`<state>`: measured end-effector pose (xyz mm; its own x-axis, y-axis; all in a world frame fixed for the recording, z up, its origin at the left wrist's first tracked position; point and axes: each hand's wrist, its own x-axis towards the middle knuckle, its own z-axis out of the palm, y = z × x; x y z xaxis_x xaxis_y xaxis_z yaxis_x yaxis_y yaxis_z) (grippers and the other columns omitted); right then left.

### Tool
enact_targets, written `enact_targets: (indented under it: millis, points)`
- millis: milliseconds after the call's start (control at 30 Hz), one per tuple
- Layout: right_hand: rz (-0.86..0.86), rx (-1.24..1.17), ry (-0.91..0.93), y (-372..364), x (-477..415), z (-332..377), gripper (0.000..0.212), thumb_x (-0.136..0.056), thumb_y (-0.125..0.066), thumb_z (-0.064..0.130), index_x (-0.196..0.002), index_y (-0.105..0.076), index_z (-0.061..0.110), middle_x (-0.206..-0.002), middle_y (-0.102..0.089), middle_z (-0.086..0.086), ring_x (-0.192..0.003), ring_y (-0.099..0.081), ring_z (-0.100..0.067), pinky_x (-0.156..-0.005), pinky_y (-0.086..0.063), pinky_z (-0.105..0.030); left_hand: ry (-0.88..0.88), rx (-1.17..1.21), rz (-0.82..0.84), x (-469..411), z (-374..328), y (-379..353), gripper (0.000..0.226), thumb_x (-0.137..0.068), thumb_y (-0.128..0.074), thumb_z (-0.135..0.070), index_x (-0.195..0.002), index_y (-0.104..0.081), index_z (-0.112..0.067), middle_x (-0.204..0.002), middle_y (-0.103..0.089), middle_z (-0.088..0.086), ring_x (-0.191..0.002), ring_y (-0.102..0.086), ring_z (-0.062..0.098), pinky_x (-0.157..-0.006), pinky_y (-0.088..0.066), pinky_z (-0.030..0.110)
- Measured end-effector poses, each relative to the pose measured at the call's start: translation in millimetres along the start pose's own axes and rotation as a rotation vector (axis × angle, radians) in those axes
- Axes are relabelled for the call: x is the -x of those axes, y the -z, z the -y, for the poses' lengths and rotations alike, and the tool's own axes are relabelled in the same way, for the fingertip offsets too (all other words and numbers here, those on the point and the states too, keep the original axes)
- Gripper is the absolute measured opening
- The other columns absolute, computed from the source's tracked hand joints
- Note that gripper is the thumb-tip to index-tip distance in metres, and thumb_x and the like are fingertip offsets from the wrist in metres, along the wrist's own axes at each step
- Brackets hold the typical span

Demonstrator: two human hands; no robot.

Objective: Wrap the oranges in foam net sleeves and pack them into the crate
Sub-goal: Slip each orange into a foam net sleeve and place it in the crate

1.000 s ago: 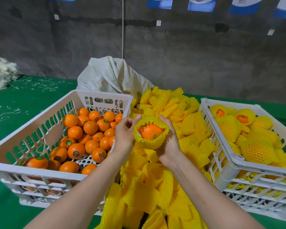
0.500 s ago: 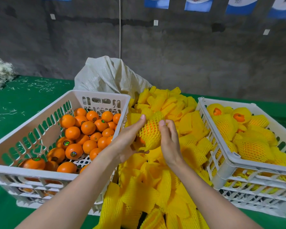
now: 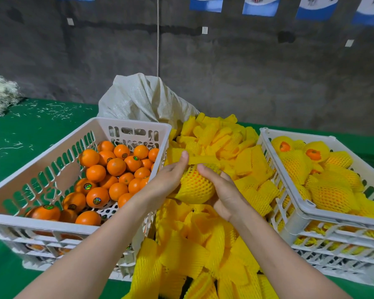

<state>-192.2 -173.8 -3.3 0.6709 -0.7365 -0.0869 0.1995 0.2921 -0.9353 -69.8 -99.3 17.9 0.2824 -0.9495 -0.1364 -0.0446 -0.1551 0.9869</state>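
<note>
No wording can be read anywhere. Small round stickers (image 3: 97, 200) on the bare oranges (image 3: 116, 166) in the white slatted plastic crate (image 3: 136, 124) are too tiny to read. The blue-and-white paper flags (image 3: 260, 6) overhead possibly carry print, cropped and blurred.

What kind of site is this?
Probably a fruit packing shed: a white crate of loose oranges, a heap of yellow foam net sleeves, a second crate of sleeved fruit, on a green table by a bare concrete wall.

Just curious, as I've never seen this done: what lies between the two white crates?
A heap of loose yellow foam net sleeves, seen in the head view. Above it the left hand and right hand hold one sleeved orange.
</note>
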Motion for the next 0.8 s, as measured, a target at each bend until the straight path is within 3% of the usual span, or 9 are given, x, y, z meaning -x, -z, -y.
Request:
enact_targets:
  millis: [67,133,233,300,367,433,533,700,800]
  points:
    - [-0.106,0.009,-0.002,1,-6,1,0.032,-0.071,-0.073,0.028,-0.098,-0.067,0.012,-0.091,-0.071,-0.01,-0.083,-0.068,-0.023,-0.072,-0.055,-0.037,-0.006,-0.034,-0.064,0,-1,3,0.066,-0.071,-0.028,-0.073,-0.104,-0.061,-0.026,-0.137,-0.05,0.005,-0.126,-0.048,0.027,-0.106,-0.038,0.052]
    - [-0.176,0.026,0.004,6,-11,2,0.014,-0.08,-0.068,0.023,-0.09,-0.067,0.014,-0.088,-0.071,-0.009,-0.084,-0.067,-0.024,-0.074,-0.053,-0.038,-0.069,-0.09,-0.086,3,-2,10,0.052,-0.073,-0.033,-0.069,-0.099,-0.058,-0.031,-0.129,-0.05,-0.001,-0.123,-0.047,0.023,-0.1,-0.042,0.042]
    - [-0.253,0.04,0.001,13,-15,1,0.012,-0.08,-0.066,0.028,-0.087,-0.066,0.017,-0.091,-0.07,-0.008,-0.088,-0.066,-0.027,-0.075,-0.052,-0.039,-0.31,-0.205,-0.088,9,1,18,0.021,-0.083,-0.059,-0.04,-0.093,-0.055,-0.021,-0.102,-0.057,0.003,-0.09,-0.058,0.019,-0.069,-0.052,0.027]
    - [-0.28,0.037,0.005,16,-16,1,0.011,-0.08,-0.066,0.03,-0.083,-0.066,0.019,-0.088,-0.069,-0.006,-0.085,-0.065,-0.025,-0.071,-0.051,-0.037,-0.457,-0.325,-0.092,13,1,19,0.013,-0.083,-0.069,-0.01,-0.083,-0.058,-0.016,-0.096,-0.06,0.008,-0.084,-0.06,0.018,-0.069,-0.053,0.03]
    - [-0.291,0.018,-0.017,18,-16,2,0.011,-0.079,-0.066,0.032,-0.082,-0.066,0.021,-0.085,-0.069,-0.004,-0.08,-0.065,-0.023,-0.066,-0.051,-0.034,-0.53,-0.481,-0.136,12,1,18,0.019,-0.08,-0.069,0.003,-0.076,-0.067,-0.016,-0.094,-0.064,0.008,-0.087,-0.06,0.011,-0.074,-0.052,0.029]
    - [-0.279,-0.006,-0.047,19,-15,3,0.014,-0.079,-0.066,0.033,-0.086,-0.066,0.021,-0.088,-0.07,-0.005,-0.081,-0.066,-0.024,-0.066,-0.053,-0.034,-0.559,-0.593,-0.155,9,1,16,0.022,-0.083,-0.066,0.005,-0.092,-0.075,-0.013,-0.099,-0.068,0.006,-0.088,-0.061,0.007,-0.077,-0.052,0.019]
    - [-0.261,-0.02,-0.07,22,-13,4,0.019,-0.079,-0.066,0.035,-0.092,-0.066,0.021,-0.098,-0.069,-0.008,-0.09,-0.066,-0.027,-0.071,-0.053,-0.036,-0.53,-0.693,-0.182,5,1,15,0.029,-0.086,-0.062,0.004,-0.111,-0.069,-0.009,-0.112,-0.069,0.005,-0.093,-0.058,0.002,-0.079,-0.045,0.001]
    - [-0.202,-0.03,-0.102,23,-9,2,0.016,-0.082,-0.064,0.033,-0.093,-0.066,0.021,-0.09,-0.07,-0.007,-0.084,-0.066,-0.026,-0.07,-0.053,-0.036,-0.487,-0.726,-0.147,8,-2,17,0.029,-0.085,-0.064,0.003,-0.112,-0.069,-0.006,-0.111,-0.068,0.01,-0.097,-0.064,0.017,-0.084,-0.053,0.022]
    - [-0.152,-0.006,-0.113,22,-7,2,0.013,-0.083,-0.062,0.033,-0.087,-0.067,0.022,-0.082,-0.071,-0.004,-0.079,-0.067,-0.023,-0.068,-0.052,-0.034,-0.491,-0.762,-0.141,13,0,19,0.023,-0.085,-0.067,-0.004,-0.107,-0.07,-0.007,-0.104,-0.069,0.009,-0.093,-0.065,0.016,-0.084,-0.054,0.03]
